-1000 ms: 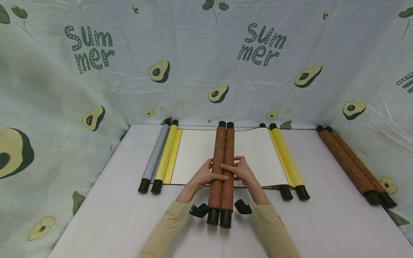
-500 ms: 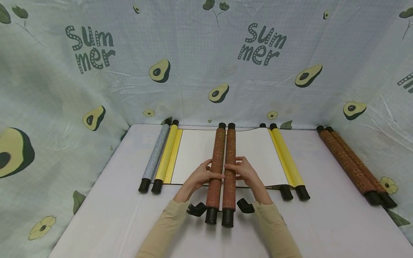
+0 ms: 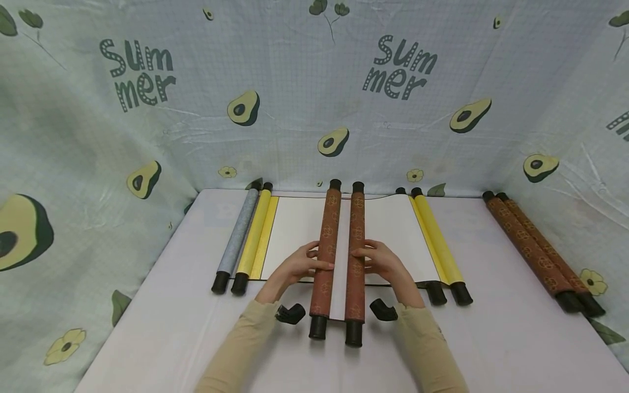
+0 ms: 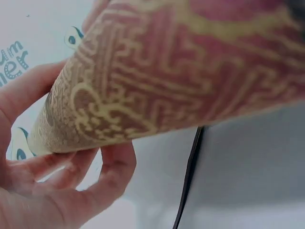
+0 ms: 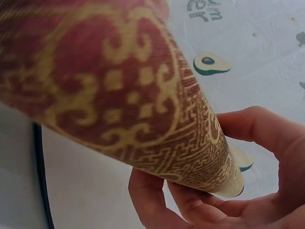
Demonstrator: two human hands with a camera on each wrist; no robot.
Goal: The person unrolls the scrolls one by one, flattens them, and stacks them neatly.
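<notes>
A reddish-brown hanging scroll with black knobs stands partly unrolled in the middle of the head view. Its left roll and right roll have a narrow pale strip of sheet between them. My left hand grips the left roll from its outer side, thumb over the top. My right hand grips the right roll likewise. Both wrist views show gold-patterned fabric, on the left roll and right roll, with fingers curled beneath. Under the scroll lies an opened yellow-edged scroll, its white sheet partly covered.
A yellow roll and a blue-grey roll lie on the left. Another yellow roll is on the right. Two brown rolls lie by the right edge of the white table. Printed cloth hangs behind.
The two brown rolls have moved from side by side to apart, the left hand going left and the right hand going right. A pale strip now shows between them.
</notes>
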